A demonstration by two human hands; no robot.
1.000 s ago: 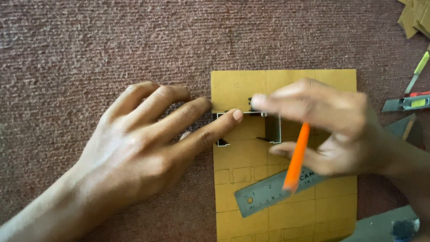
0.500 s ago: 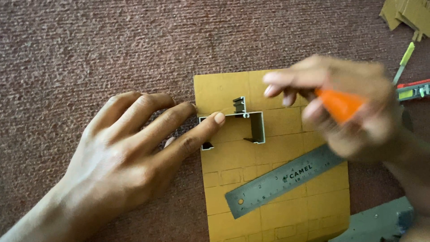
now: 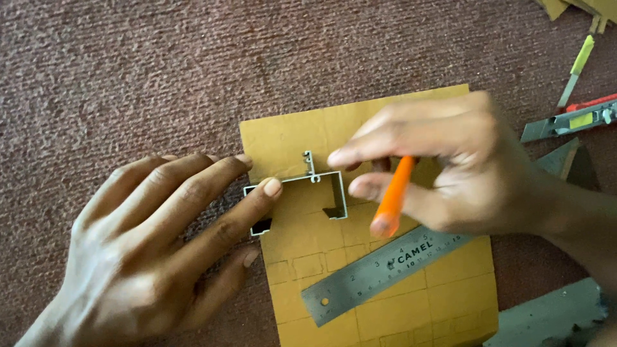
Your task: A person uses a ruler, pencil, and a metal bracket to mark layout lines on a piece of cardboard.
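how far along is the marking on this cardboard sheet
Done: the yellow-brown cardboard sheet already carries pencilled rectangles across its lower half. In hand: the left hand pins the grey metal channel piece flat on the sheet with a fingertip, while the right hand holds an orange pencil beside it. Left: the upper area looks mostly unmarked; the steel ruler lies idle.

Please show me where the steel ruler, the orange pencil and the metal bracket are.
steel ruler [image 3: 379,273]: head view, middle of its flat blade.
orange pencil [image 3: 393,196]: head view, its shaft below the fingers of the right hand.
metal bracket [image 3: 342,196]: head view, its right side wall.
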